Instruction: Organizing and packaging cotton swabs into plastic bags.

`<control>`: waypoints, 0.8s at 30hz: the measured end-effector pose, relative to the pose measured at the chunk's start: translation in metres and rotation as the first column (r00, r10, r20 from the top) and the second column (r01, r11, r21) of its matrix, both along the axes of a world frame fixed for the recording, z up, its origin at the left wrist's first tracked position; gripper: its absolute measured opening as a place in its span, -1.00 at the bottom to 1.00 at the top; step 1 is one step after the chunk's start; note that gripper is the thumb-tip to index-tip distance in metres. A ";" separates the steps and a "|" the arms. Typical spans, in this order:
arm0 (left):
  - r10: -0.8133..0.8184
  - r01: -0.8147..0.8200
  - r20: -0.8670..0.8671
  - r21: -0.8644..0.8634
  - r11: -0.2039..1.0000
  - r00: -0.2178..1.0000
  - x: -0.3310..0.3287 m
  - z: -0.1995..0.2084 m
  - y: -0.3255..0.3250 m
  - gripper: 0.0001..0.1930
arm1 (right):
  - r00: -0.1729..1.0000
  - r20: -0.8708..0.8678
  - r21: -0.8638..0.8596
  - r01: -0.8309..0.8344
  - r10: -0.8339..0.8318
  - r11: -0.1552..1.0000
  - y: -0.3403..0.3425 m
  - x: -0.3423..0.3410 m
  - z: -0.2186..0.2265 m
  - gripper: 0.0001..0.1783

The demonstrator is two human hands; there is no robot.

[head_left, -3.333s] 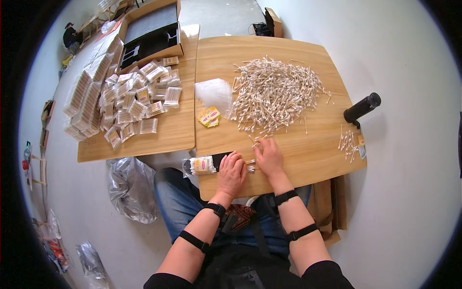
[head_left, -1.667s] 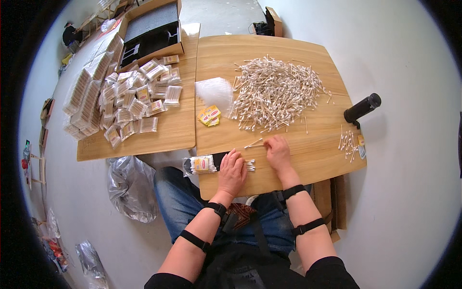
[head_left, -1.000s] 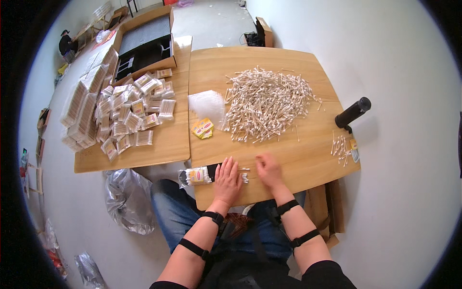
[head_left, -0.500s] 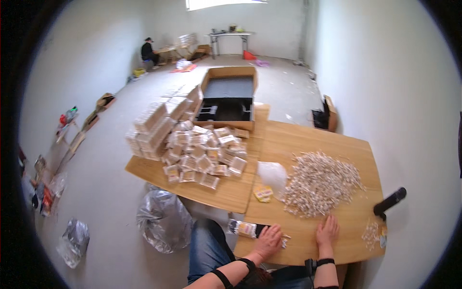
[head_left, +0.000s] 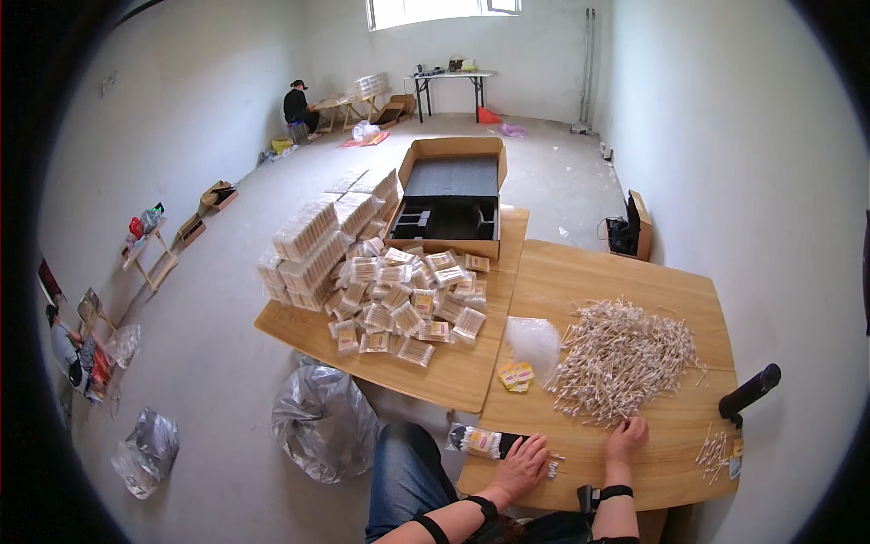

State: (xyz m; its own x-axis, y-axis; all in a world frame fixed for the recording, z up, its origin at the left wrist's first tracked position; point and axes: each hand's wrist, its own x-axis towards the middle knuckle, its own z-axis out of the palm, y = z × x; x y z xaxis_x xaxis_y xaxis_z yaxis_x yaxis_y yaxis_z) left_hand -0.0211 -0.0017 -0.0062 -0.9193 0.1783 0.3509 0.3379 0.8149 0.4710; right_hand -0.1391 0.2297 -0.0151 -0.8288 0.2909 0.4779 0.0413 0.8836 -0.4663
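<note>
Swabs (head_left: 625,361), heaped on the table (head_left: 669,473) in the head view, look light and snappable; pinch mid-stick. At their near edge the right hand (head_left: 627,439) curls its fingers; the left hand (head_left: 520,466) lies fingers together; I cannot tell either's grip.

window (head_left: 435,9) at top centre gets cropped, swabs (head_left: 552,470) low down are kinda half covered by the left hand (head_left: 520,466), anything pinched by the right hand (head_left: 627,437) can't be made out

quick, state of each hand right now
Left hand: palm down over cotton swabs; grip can't be told.
Right hand: at swab pile; grip can't be told.
</note>
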 end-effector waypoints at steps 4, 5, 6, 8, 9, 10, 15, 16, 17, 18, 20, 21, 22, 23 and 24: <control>-0.001 0.001 -0.012 0.018 1.000 1.000 0.005 -0.002 0.000 -0.67 | 1.000 0.007 0.034 -0.012 0.011 0.999 0.017 0.026 -0.003 -0.86; 0.008 -0.008 0.010 0.028 1.000 1.000 0.006 -0.003 0.002 -0.68 | 0.999 -0.028 0.078 -0.017 0.019 0.997 0.022 0.034 -0.005 -0.85; -0.003 0.002 0.013 0.031 1.000 1.000 0.005 -0.005 0.003 -0.68 | 1.000 -0.024 0.080 -0.007 0.009 0.997 0.027 0.039 -0.008 -0.85; 0.011 -0.011 0.003 0.036 0.999 1.000 0.008 -0.007 0.008 -0.67 | 0.993 0.116 0.050 0.016 -0.022 0.999 0.045 0.064 -0.017 -0.85; 0.011 -0.010 -0.019 0.044 0.999 1.000 0.005 -0.008 0.007 -0.68 | 0.996 0.085 0.056 0.011 -0.015 0.998 0.047 0.065 -0.026 -0.85; 0.001 0.001 -0.023 0.060 0.998 1.000 0.003 -0.006 0.007 -0.68 | 0.997 0.070 0.071 0.015 -0.020 0.997 0.049 0.067 -0.032 -0.86; 0.022 -0.020 -0.032 0.051 0.998 0.999 -0.012 0.004 -0.001 -0.69 | 0.998 0.059 -0.029 -0.030 0.032 0.999 0.011 0.080 0.005 -0.87; 0.026 -0.025 -0.040 0.036 0.999 0.999 -0.012 0.003 -0.002 -0.69 | 0.997 0.059 -0.066 -0.048 0.051 0.997 0.008 0.076 0.011 -0.86; 0.025 -0.024 -0.021 0.034 0.999 0.999 -0.008 0.004 -0.002 -0.68 | 0.997 0.052 -0.064 -0.054 0.057 0.997 0.006 0.084 0.010 -0.85; 0.025 -0.025 -0.018 0.038 0.999 1.000 -0.011 0.006 0.001 -0.67 | 0.997 0.030 -0.056 -0.064 0.066 0.996 0.006 0.085 0.010 -0.84; 0.004 -0.004 0.011 0.037 0.999 1.000 -0.010 0.008 0.000 -0.67 | 0.993 0.058 -0.124 -0.091 0.098 0.988 0.001 0.090 0.017 -0.86; 0.006 -0.006 0.006 0.024 1.000 1.000 -0.010 0.008 0.001 -0.66 | 0.993 0.076 -0.119 -0.078 0.088 0.990 -0.002 0.093 0.019 -0.86; 0.003 -0.003 0.016 0.027 1.000 1.000 -0.009 0.007 0.001 -0.66 | 0.990 0.054 -0.134 -0.124 0.132 0.983 -0.006 0.094 0.020 -0.87; 0.004 -0.004 0.021 0.022 1.000 1.000 -0.007 0.007 0.001 -0.66 | 0.984 0.028 -0.149 -0.172 0.178 0.974 -0.009 0.094 0.022 -0.89; 0.007 -0.008 0.023 0.016 1.000 1.000 -0.006 0.008 0.001 -0.66 | 0.983 0.034 -0.149 -0.172 0.179 0.974 -0.013 0.094 0.025 -0.89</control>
State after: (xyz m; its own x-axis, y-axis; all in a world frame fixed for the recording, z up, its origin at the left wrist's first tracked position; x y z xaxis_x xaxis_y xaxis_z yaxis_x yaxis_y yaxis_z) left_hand -0.0273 -0.0009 0.0015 -0.9285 0.1660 0.3323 0.3207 0.8095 0.4917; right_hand -0.0447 0.2167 0.0102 -0.8935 0.2025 0.4008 -0.0834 0.8023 -0.5911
